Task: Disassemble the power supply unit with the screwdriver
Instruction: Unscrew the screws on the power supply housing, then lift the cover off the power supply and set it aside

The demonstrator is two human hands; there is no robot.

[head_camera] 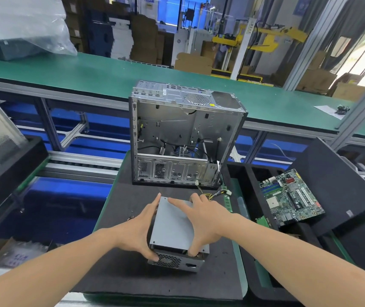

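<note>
One camera on the person's head, looking forward and down, very wide view, close above the power supply unit [174,227] on the black mat [132,280]

From my remote feed, no lettering reads: the yellow sticker [212,105] on the computer case [177,120] and the blue wall sign [300,5] blur.

An electronics factory floor: a long green conveyor belt [88,69] on aluminium framing runs past the desk [119,273], where a gutted computer case [186,134] stands beside a motherboard [292,200] in a foam tray [239,171], with stacked cardboard boxes [143,38] behind
</note>
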